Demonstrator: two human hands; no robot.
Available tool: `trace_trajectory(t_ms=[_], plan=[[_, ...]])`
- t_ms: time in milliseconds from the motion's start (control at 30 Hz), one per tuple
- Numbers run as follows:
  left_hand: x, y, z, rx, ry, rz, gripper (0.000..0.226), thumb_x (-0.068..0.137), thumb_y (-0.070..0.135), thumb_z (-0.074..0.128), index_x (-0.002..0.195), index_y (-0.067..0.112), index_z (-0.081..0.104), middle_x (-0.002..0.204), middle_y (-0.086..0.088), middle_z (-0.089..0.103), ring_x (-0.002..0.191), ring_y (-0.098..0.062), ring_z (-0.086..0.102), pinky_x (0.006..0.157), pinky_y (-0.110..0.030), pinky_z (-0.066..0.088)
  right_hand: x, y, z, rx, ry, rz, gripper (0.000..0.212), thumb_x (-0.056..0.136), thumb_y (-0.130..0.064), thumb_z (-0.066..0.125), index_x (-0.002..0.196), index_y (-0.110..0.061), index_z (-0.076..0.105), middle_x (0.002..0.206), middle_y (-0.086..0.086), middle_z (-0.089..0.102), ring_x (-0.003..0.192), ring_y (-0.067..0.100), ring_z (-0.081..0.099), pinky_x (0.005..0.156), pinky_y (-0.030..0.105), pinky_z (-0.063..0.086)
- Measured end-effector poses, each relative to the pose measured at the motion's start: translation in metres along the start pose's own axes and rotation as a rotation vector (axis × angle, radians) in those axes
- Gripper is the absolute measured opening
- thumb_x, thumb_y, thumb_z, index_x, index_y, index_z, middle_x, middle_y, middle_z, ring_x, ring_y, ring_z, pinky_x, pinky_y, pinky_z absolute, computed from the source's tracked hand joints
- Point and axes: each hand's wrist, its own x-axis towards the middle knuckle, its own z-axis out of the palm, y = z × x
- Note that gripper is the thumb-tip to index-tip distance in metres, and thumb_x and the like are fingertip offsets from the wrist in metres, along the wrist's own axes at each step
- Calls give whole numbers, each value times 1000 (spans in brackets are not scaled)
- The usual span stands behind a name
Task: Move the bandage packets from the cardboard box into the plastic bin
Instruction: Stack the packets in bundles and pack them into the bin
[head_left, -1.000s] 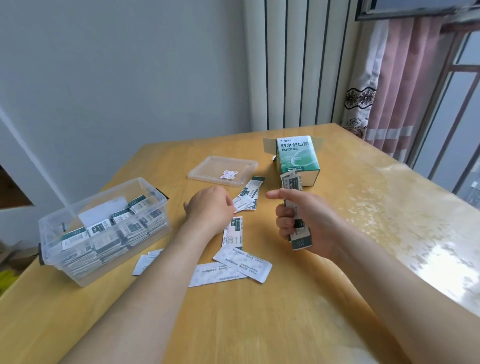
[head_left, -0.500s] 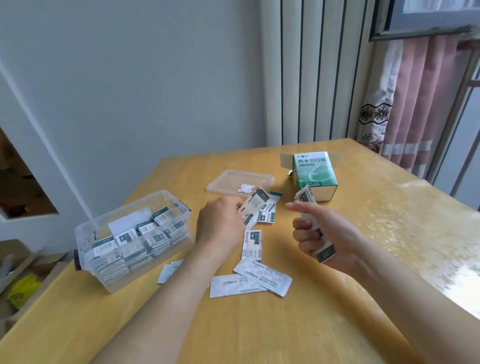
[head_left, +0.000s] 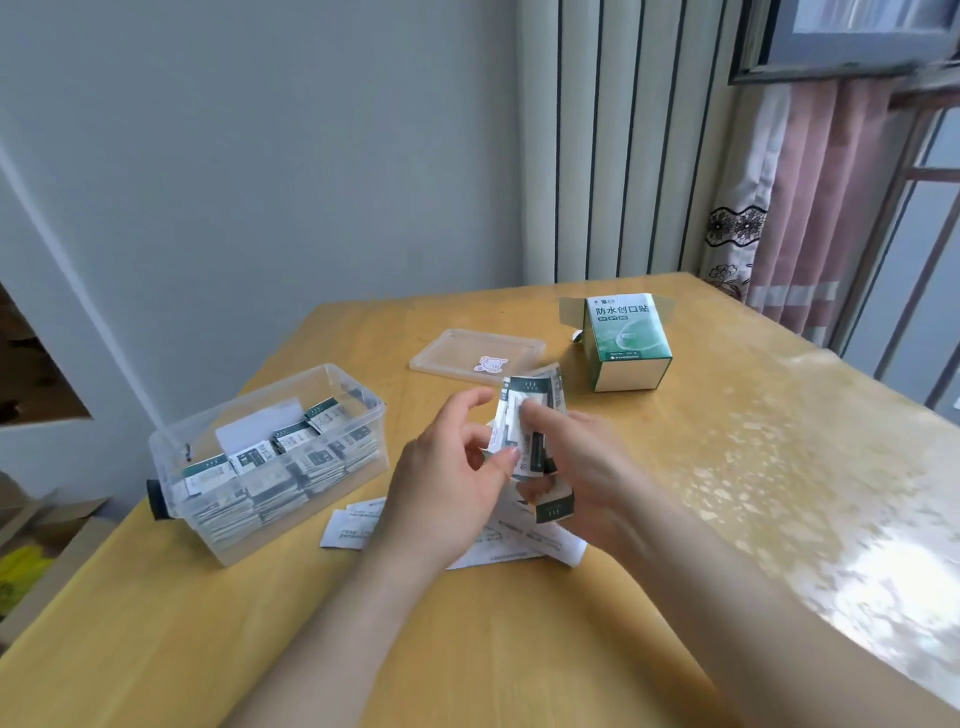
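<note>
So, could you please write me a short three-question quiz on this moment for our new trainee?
1. True or false: the lid is closed on the plastic bin.
2. Multiple choice: where is the bunch of bandage packets now? A) inside the cardboard box B) between the left hand and right hand, above the table C) on the lid
3. Fill in: loose packets lie on the table between the hands and the ____.

Key: 1 false, the lid lies on the table beside the box; 2 B; 3 plastic bin.
</note>
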Motion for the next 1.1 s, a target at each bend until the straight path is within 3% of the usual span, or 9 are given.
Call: trace_trajectory(t_ms=[100,200,333,433,500,633,767,900,1100], plan=[[-2,2,-1,181,-1,147,45,95,20,56,137,29,41,76,5,57,74,-13,51,67,-24,36,-4,4,-3,-17,-69,23,16,94,-25,59,90,-11,64,63,5,56,53,16,48,49,26,33],[-9,1,2,148,-67,187,55,97,13,46,145,33,26,73,-10,52,91,-24,61,78,-35,48,-12,6,-2,-99,-165,19,18,93,-24,60,80,-14,67,63,5,63,54,16,57,56,29,41],[-6,2,-2,215,27,255,56,88,21,62,135,37,36,60,2,42,69,-24,56,69,-37,51,-9,7,-4,-51,-139,62,14,94,-18,57,86,-12,67,69,8,63,60,21,57,61,31,44],[-7,7,-9,73,-55,301,82,68,33,83,135,47,39,101,20,49,99,-1,49,80,-16,42,-8,4,-4,103,-161,74,10,94,-11,53,98,-7,61,64,9,53,56,22,53,53,28,45],[-12,8,-6,103,-268,288,113,57,42,88,142,58,16,148,25,18,137,0,16,100,-15,34,-12,3,-4,127,-173,60,8,93,-4,50,98,-2,57,63,12,48,53,23,52,46,24,46],[-19,11,-1,279,-354,303,131,58,43,87,139,62,-15,145,36,-32,139,3,-27,114,-42,31,-19,7,-2,-110,-241,11,24,93,-4,48,112,6,57,86,20,51,75,31,52,52,29,43],[-16,7,-4,290,-263,378,121,65,36,84,142,58,-6,153,29,-15,145,2,-9,112,-28,25,-23,8,0,-273,-268,-38,20,92,-3,48,107,6,57,82,16,52,72,25,52,50,25,41],[-13,2,-2,296,-173,472,99,68,21,77,144,47,21,148,16,17,134,-11,35,99,-35,47,-21,5,-2,-279,-307,-62,26,85,-7,50,105,9,54,87,17,53,81,30,54,68,40,40],[-9,3,-15,84,-273,284,111,66,29,83,141,61,7,152,33,6,137,12,18,102,-14,33,-17,1,-6,-272,-258,-89,12,92,-2,50,83,-6,56,57,1,35,47,13,34,49,26,26]])
